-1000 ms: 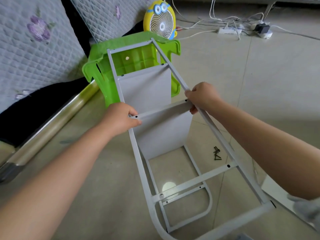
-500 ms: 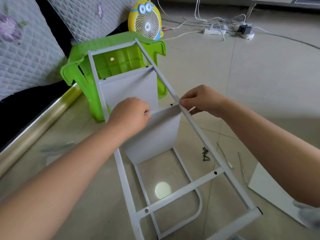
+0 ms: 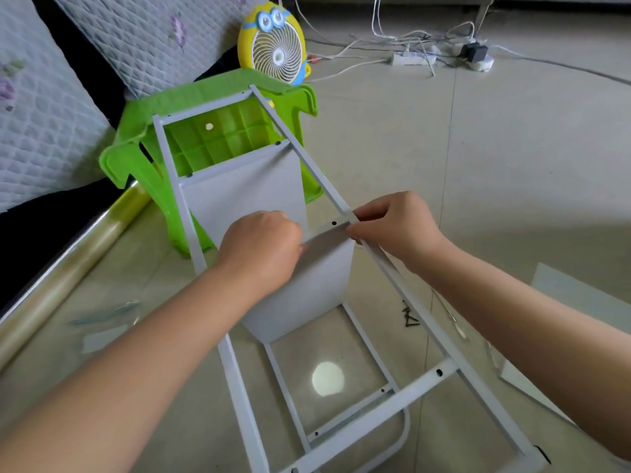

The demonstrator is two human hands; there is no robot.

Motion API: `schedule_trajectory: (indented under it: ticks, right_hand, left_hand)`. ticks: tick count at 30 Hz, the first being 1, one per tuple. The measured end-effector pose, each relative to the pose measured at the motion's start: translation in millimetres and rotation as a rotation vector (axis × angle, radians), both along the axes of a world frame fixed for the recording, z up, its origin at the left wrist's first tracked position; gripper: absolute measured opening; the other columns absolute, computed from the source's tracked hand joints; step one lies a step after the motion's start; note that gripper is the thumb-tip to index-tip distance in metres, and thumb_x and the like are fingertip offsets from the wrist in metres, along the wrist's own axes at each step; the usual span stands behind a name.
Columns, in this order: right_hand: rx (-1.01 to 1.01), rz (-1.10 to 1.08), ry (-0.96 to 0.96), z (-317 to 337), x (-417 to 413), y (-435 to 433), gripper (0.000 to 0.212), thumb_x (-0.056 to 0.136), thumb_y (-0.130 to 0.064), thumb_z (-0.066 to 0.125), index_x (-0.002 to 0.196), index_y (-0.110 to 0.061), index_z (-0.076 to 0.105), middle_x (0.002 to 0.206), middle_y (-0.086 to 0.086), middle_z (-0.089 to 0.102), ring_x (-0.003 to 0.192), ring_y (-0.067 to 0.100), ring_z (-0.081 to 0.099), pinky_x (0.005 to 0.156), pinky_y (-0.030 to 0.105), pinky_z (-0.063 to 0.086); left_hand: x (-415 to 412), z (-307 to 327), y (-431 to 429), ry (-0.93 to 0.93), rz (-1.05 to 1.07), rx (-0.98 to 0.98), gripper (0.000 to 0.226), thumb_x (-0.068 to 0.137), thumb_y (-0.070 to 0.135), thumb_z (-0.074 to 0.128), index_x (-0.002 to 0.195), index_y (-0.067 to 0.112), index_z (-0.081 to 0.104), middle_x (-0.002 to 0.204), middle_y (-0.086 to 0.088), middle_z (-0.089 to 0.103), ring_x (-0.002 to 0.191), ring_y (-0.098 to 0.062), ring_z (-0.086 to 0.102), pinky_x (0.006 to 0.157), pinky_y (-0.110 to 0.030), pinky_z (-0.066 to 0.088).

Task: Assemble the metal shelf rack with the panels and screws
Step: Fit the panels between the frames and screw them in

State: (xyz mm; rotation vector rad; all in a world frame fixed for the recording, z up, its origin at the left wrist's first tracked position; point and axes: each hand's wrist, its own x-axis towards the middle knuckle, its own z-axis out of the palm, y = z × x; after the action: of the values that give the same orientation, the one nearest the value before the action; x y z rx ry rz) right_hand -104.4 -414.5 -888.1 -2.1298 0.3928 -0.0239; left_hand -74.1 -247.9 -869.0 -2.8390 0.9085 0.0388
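On the floor, the rack frame (image 3: 235, 380) leans on a green stool (image 3: 136, 158) at 11 o'clock; left hand (image 3: 259, 247) grips the middle panel (image 3: 317, 278), right hand (image 3: 392, 227) pinches the side rail (image 3: 317, 175).

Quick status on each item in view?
Frame: lying tilted, far end on stool.
Far panel: seated in frame.
Near panel: top edge held between rails.
Left hand: grips near panel.
Right hand: pinches frame rail.
Screws: loose on floor.
Stool: on its side.
Spare panel: flat on floor.
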Motion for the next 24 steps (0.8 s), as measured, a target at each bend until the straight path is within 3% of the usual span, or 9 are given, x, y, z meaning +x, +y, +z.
schedule_trajectory:
  ticks: [2,6,15,19,24]
  right_hand:
    - [-0.027,-0.009,-0.041,-0.2,-2.6,0.2,0.02,0.072,-0.005,0.064,0.09,-0.006,0.071,0.073,0.006,0.065,0.064,0.011,0.053,0.06,0.021,0.044]
    - [-0.12,0.028,-0.136,-1.1,-6.0,1.6,0.025,0.073,-0.005,0.063,0.096,-0.011,0.069,0.073,0.001,0.064,0.063,0.01,0.055,0.058,0.006,0.04]
    - [-0.133,0.009,-0.192,-3.8,-8.5,3.1,0.02,0.074,-0.003,0.063,0.092,-0.009,0.069,0.07,-0.001,0.059,0.065,0.012,0.053,0.057,0.007,0.039]
    - [-0.053,0.027,-0.056,0.9,-3.1,0.4,0.023,0.075,-0.005,0.063,0.098,-0.007,0.066,0.074,0.001,0.062,0.071,0.013,0.056,0.064,0.021,0.044]
    - [0.105,0.041,0.155,8.3,5.7,-4.8,0.01,0.074,-0.005,0.067,0.083,0.001,0.069,0.067,0.012,0.059,0.062,0.019,0.053,0.059,0.024,0.041]
  left_hand:
    - [-1.6,-0.6,-2.8,-0.011,-0.013,0.028,0.027,0.096,0.028,0.042,0.101,0.008,0.06,0.108,-0.009,0.056,0.106,-0.03,0.053,0.069,-0.03,0.034]
    - [-5.0,-0.7,-8.5,-0.004,0.015,0.031,0.016,0.091,0.017,0.046,0.095,0.01,0.06,0.104,-0.007,0.055,0.102,-0.028,0.054,0.065,-0.029,0.032]
    - [-9.1,-2.0,-12.6,-0.021,0.056,0.02,0.012,0.09,0.014,0.048,0.094,0.009,0.059,0.102,-0.006,0.054,0.101,-0.028,0.052,0.063,-0.028,0.03]
    - [-7.9,-2.8,-8.9,-0.022,0.034,0.037,0.015,0.093,0.019,0.045,0.096,0.01,0.056,0.103,-0.006,0.053,0.103,-0.027,0.051,0.066,-0.029,0.031]
    - [-5.4,0.1,-8.2,0.01,-0.037,0.147,0.009,0.091,0.019,0.048,0.095,0.014,0.055,0.102,-0.002,0.053,0.101,-0.024,0.054,0.064,-0.027,0.032]
